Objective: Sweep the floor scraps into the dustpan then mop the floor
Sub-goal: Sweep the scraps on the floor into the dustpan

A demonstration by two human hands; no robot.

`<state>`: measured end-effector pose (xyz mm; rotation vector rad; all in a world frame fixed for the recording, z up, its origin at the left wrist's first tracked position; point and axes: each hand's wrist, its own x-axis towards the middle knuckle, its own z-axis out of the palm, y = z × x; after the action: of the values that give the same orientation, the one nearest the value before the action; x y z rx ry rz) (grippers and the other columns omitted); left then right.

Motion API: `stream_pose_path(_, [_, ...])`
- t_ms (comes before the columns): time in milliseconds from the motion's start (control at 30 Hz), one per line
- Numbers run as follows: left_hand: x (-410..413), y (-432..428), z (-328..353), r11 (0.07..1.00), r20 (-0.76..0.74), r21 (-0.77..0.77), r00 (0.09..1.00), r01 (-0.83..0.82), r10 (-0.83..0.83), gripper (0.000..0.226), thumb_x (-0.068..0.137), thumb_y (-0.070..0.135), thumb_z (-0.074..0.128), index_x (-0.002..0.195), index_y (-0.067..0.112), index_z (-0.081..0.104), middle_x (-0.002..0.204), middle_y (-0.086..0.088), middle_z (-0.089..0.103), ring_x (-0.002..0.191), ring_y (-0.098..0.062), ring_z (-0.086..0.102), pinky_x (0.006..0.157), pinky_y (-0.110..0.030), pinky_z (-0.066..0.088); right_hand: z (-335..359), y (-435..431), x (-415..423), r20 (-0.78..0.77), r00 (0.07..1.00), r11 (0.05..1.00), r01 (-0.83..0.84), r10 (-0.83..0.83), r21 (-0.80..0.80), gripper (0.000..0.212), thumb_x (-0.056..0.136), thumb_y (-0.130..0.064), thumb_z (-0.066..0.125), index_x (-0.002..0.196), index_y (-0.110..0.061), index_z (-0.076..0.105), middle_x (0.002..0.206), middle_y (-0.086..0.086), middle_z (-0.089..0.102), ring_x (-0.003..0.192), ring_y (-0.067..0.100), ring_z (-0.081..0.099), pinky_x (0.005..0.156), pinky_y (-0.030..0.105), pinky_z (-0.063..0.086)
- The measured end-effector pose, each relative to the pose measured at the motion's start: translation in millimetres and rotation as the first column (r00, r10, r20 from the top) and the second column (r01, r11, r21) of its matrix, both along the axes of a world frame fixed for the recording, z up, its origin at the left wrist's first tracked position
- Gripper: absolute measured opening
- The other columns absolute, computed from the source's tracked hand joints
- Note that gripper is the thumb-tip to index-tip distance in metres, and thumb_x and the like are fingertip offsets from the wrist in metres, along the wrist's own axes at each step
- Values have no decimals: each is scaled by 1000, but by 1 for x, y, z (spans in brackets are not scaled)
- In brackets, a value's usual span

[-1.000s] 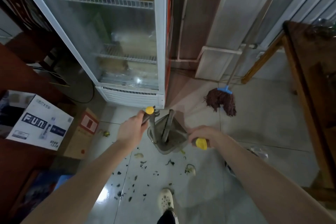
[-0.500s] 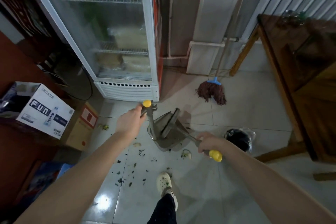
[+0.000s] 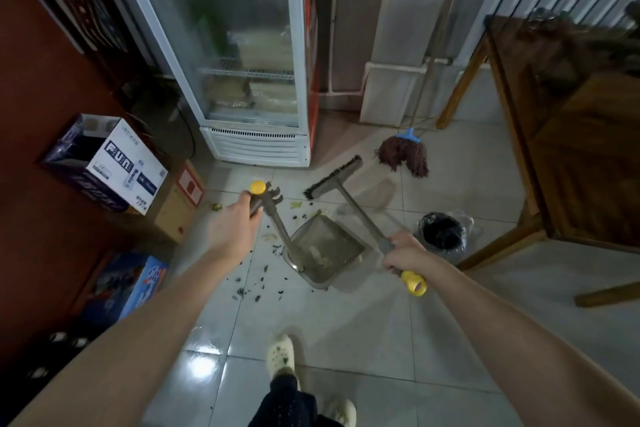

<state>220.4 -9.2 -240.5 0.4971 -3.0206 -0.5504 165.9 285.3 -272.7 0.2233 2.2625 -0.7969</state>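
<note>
At the left hand: fingers clamped round the dustpan handle, just below its yellow cap.
At the right hand: fingers clamped round the broom handle, its yellow end poking out behind the palm.
Pan: on the floor between both hands, pale bits inside.
Brush head: beyond the pan, near the fridge base.
Scraps: dark flecks left of the pan.
Mop: against the wall, well apart.

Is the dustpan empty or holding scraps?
Holding some: pale scraps lie inside the dustpan; many dark scraps lie on the floor beside it.
</note>
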Motion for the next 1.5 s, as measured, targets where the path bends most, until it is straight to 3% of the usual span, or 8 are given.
stream_pose_path(400, [71, -66, -26, 997, 117, 24, 990, 79, -82, 33, 99, 33, 47, 125, 13, 47, 93, -5, 66, 83, -25, 67, 68, -33, 52, -6, -70, 57, 19, 999, 995, -53, 51, 84, 62, 78, 0, 62, 136, -8, 41, 104, 12, 52, 76, 26, 61, 52, 28, 47])
stream_pose_path(600, [111, -126, -40, 995, 157, 13, 982, 102, -103, 33, 100, 34, 44, 126, 14, 48, 80, 2, 52, 74, -20, 59, 65, -28, 44, -22, -129, 96, 44, 999, 995, -36, 32, 91, 57, 82, -2, 60, 134, -8, 38, 101, 12, 50, 59, 17, 52, 44, 23, 42])
stream_pose_path(733, [128, -150, -49, 989, 163, -5, 976, 144, -142, 32, 100, 35, 45, 125, 14, 48, 92, -7, 66, 90, -27, 67, 71, -33, 47, -42, -164, 121, 70, 997, 997, -18, 12, 74, 61, 81, -2, 61, 137, -8, 37, 105, 10, 46, 76, 23, 55, 50, 27, 43])
stream_pose_path(833, [138, -159, -52, 983, 152, -10, 972, 181, -177, 30, 99, 35, 48, 121, 15, 50, 96, -7, 69, 89, -26, 69, 72, -34, 51, -54, -173, 136, 109, 993, 997, 41, -48, 64, 66, 79, -1, 61, 139, -11, 36, 103, 11, 49, 65, 20, 55, 49, 28, 45])
stream_pose_path(1000, [139, -175, -56, 981, 145, -27, 971, 193, -187, 30, 97, 34, 52, 119, 14, 53, 95, -8, 70, 87, -26, 69, 73, -36, 53, -60, -184, 139, 102, 984, 989, 144, -147, 33, 66, 77, -1, 63, 138, -7, 39, 77, 7, 57, 54, 17, 57, 51, 28, 48])
stream_pose_path(1133, [134, -181, -54, 988, 153, -15, 977, 153, -149, 33, 98, 32, 50, 124, 12, 51, 98, -11, 69, 91, -28, 68, 73, -34, 49, -68, -187, 135, 106, 983, 988, 151, -152, 25, 64, 76, -1, 65, 135, -2, 42, 74, 11, 59, 54, 19, 56, 58, 33, 49])
stream_pose_path(1267, [123, -182, -53, 990, 151, -16, 979, 139, -135, 33, 98, 32, 51, 124, 12, 51, 100, -12, 69, 92, -29, 67, 71, -34, 47, -73, -182, 122, 86, 986, 990, 141, -143, 28, 65, 80, -5, 65, 139, -6, 39, 100, 13, 55, 65, 20, 56, 51, 27, 45])
stream_pose_path(1500, [89, -172, -51, 988, 174, -37, 975, 149, -140, 32, 99, 33, 49, 123, 12, 51, 96, -10, 68, 87, -26, 67, 64, -27, 37, -83, -176, 77, 65, 997, 993, 33, -41, 111, 42, 80, -8, 58, 121, -6, 51, 99, 11, 55, 88, 27, 57, 69, 29, 45])
